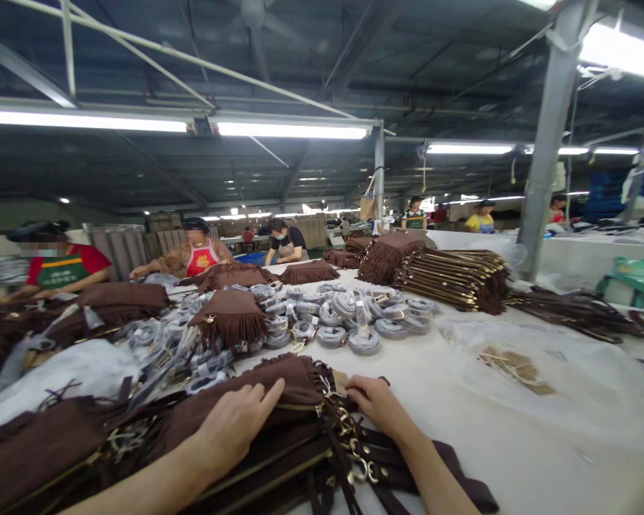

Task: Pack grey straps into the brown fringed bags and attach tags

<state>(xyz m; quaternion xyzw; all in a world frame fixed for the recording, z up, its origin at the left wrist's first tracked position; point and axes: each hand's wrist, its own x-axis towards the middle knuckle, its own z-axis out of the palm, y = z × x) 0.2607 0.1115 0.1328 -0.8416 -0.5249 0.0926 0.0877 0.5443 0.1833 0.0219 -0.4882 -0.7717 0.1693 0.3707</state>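
Observation:
My left hand (235,422) rests on top of a dark brown fringed bag (295,375), its index finger stretched out along the fabric and nothing in its grip. At the bag's right end, the bent fingers of my right hand (378,404) close at the edge of a small brown cardboard tag (340,381); the fingertips are partly hidden. White tag string (328,390) lies beside it. Under and in front of this bag are more brown zippered bags, with gold rings and clasps (358,468) and dark straps (402,476) spilling to the right.
Wrapped, coiled straps (348,315) cover the table's middle, with another fringed bag (230,315) on them. Behind stand stacked gold-zippered bags (451,275). A clear plastic sheet (584,372) with brown tags (518,368) lies right. Co-workers (201,250) work across the table; a metal post (550,143) rises right.

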